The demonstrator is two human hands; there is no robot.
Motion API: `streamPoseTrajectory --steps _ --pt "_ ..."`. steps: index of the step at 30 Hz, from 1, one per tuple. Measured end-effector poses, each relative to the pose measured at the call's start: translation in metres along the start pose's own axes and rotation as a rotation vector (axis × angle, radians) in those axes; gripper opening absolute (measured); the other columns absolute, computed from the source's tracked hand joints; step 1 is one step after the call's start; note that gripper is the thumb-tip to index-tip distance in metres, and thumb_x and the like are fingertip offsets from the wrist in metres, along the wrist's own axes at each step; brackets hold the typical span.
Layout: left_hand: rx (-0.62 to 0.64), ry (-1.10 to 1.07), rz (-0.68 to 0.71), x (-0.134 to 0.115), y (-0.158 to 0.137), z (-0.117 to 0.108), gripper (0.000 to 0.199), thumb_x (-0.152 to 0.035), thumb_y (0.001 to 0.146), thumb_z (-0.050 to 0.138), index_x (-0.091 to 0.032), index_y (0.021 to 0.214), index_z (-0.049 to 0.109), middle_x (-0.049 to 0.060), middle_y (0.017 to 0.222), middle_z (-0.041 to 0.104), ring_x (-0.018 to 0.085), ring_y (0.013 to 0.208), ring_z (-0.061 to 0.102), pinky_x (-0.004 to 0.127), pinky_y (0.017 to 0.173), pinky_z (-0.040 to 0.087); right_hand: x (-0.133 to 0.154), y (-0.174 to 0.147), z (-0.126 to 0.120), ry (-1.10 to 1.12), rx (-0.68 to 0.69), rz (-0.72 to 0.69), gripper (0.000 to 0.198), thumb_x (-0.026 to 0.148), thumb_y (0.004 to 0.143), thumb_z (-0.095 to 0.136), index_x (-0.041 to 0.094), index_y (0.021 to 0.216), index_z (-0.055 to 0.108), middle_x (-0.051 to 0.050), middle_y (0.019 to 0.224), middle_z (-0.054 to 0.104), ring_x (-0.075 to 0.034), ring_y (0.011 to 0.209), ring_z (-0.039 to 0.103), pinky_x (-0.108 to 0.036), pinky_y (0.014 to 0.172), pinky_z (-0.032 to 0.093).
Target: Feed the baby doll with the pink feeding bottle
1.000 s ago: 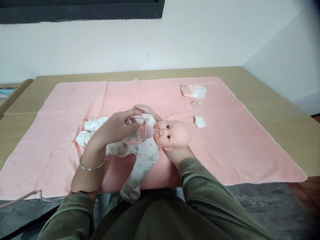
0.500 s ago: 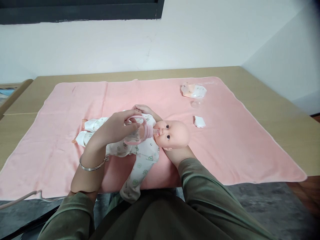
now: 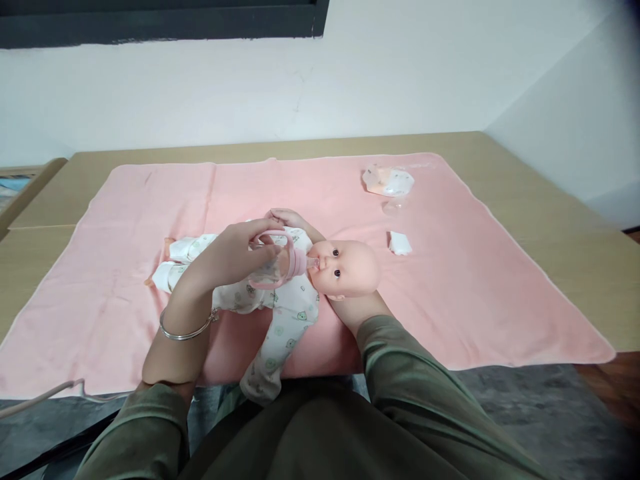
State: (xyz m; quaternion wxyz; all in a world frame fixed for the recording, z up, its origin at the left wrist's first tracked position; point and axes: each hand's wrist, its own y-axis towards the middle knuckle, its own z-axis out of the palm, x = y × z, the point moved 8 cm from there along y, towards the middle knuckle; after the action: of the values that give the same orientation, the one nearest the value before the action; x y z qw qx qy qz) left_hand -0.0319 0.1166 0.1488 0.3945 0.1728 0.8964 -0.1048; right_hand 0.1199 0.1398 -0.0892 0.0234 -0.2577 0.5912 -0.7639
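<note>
A bald baby doll (image 3: 353, 267) lies on its back in white printed clothes, its head to the right and its feet to the left. My left hand (image 3: 240, 250) is closed around a clear baby bottle (image 3: 270, 267) with pink handles and a pink collar. The bottle is tilted sideways over the doll's chest, its teat at the doll's mouth. Behind the doll's neck passes my right forearm, and my right hand (image 3: 289, 217) curls round its far shoulder, the fingers partly hidden. One printed sleeve hangs over the near table edge.
A pink blanket (image 3: 475, 280) covers much of the wooden table (image 3: 560, 247). At the back right lies a clear plastic bag (image 3: 387, 181) with white contents, and a folded white cloth (image 3: 399, 243) is nearer the doll's head. A cable (image 3: 45, 400) runs at lower left.
</note>
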Motion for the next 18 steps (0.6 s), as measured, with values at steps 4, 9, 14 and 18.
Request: streamPoseTrajectory --steps 4,9,14,18 --pt "0.006 -0.019 0.005 0.001 0.0 0.001 0.041 -0.032 0.088 0.058 -0.026 0.126 0.074 0.003 0.106 0.077 0.022 0.096 0.07 0.035 0.081 0.055 -0.004 -0.011 -0.046 0.386 -0.611 -0.126 0.048 0.036 0.096 0.033 0.019 0.104 0.077 -0.003 0.091 0.073 -0.017 0.114 0.075 -0.027 0.088 0.059" --pt "0.002 -0.014 0.003 0.001 0.001 0.001 0.041 -0.032 0.088 0.059 -0.026 0.125 0.074 0.002 0.105 0.077 0.022 0.096 0.07 0.035 0.083 0.055 -0.009 -0.006 -0.048 0.401 -0.607 -0.145 0.048 0.031 0.102 0.028 0.016 0.126 0.066 -0.006 0.122 0.068 -0.016 0.139 0.061 -0.033 0.108 0.052" --pt "0.003 -0.001 -0.007 0.002 0.001 0.0 0.041 -0.033 0.088 0.059 -0.026 0.125 0.074 0.003 0.104 0.077 0.022 0.095 0.071 0.035 0.082 0.055 -0.001 -0.009 -0.055 0.375 -0.688 -0.28 0.043 0.037 0.1 0.039 0.017 0.129 0.065 -0.007 0.129 0.066 -0.017 0.145 0.056 -0.031 0.114 0.048" --pt "0.011 -0.009 0.007 0.001 0.0 0.001 0.04 -0.034 0.089 0.058 -0.027 0.125 0.073 0.003 0.107 0.077 0.023 0.099 0.071 0.036 0.084 0.055 0.001 0.006 -0.024 0.219 -0.26 -0.184 0.05 0.031 0.101 0.028 0.011 0.125 0.066 -0.009 0.122 0.067 -0.019 0.143 0.057 -0.034 0.106 0.052"
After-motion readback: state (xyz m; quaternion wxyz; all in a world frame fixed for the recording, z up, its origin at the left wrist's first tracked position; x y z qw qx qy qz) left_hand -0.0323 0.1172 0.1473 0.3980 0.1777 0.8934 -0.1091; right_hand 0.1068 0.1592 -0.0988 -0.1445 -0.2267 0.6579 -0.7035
